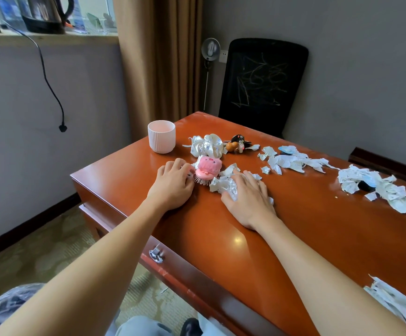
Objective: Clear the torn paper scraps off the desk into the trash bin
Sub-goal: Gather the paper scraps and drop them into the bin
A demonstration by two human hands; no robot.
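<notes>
Stretching left-to-right across desk (245,238): paper scraps (291,162)

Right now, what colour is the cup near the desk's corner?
The cup is pale pinkish white, ribbed; best in the head view.

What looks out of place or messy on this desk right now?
Torn paper scraps are strewn in a ragged band across the desk, mixed among a pink hairbrush, a white scrunchie and a figurine. The black chair back behind it carries pale scribbles.

Grey walls (367,57), tan curtain (158,57), black chair (262,86), patterned carpet (51,251)
</notes>
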